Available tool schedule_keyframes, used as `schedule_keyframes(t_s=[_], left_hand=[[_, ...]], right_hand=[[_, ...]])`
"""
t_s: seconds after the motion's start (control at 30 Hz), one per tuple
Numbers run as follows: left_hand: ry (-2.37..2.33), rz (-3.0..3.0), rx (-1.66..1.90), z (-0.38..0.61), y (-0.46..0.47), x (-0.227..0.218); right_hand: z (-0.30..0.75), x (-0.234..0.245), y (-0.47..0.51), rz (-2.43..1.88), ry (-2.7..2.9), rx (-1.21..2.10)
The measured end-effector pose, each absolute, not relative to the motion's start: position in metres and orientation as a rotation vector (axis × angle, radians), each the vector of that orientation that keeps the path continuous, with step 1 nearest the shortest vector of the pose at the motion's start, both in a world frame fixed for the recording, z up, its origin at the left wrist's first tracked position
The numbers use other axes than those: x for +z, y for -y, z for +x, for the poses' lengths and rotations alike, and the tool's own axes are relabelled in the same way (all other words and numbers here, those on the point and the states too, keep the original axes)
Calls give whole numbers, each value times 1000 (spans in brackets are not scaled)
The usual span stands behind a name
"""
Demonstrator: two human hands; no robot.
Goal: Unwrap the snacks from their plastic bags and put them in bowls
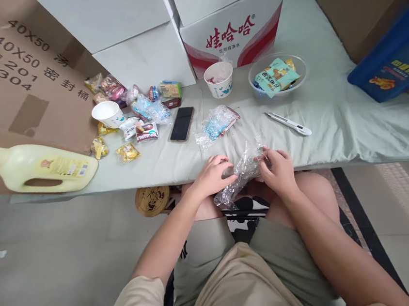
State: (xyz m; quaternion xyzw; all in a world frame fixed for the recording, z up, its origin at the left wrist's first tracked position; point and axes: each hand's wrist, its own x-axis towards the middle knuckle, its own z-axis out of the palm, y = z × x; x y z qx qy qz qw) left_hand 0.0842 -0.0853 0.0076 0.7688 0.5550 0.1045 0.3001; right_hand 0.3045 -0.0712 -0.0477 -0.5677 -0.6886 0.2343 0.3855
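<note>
A crumpled clear plastic bag (pixel 243 169) stretches between my two hands at the front edge of the cloth-covered table, its lower end hanging over my lap. At its left side, my left hand (pixel 211 177) is curled, with thumb and fingers on the plastic. The fingers of my right hand (pixel 277 171) are bent and grip the bag's right side. Just beyond lies a clear wrapper with a blue-printed packet (pixel 217 124). A white utility knife (pixel 288 124) rests to the right, and a dark phone (pixel 182 124) to the left.
Behind stand a paper cup (pixel 219 80) with plastic in it and a clear bowl (pixel 303 78) of packets. Several wrapped snacks (pixel 147 132) surround another paper cup (pixel 107 113) at left. A yellow bottle (pixel 49 170), cartons (pixel 235 34) and a blue container (pixel 393 61) border the table.
</note>
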Motion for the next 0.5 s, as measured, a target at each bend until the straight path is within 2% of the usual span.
schedule_keyframes(t_s=[0.17, 0.37, 0.5], left_hand=[[-1237, 1622, 405, 96, 93, 8], [-1346, 727, 707, 92, 87, 7], [-1368, 765, 654, 79, 81, 10]], right_hand=[[304, -49, 71, -1443, 1754, 567], [304, -49, 71, -1466, 1763, 567], [304, -48, 71, -1461, 1768, 566]])
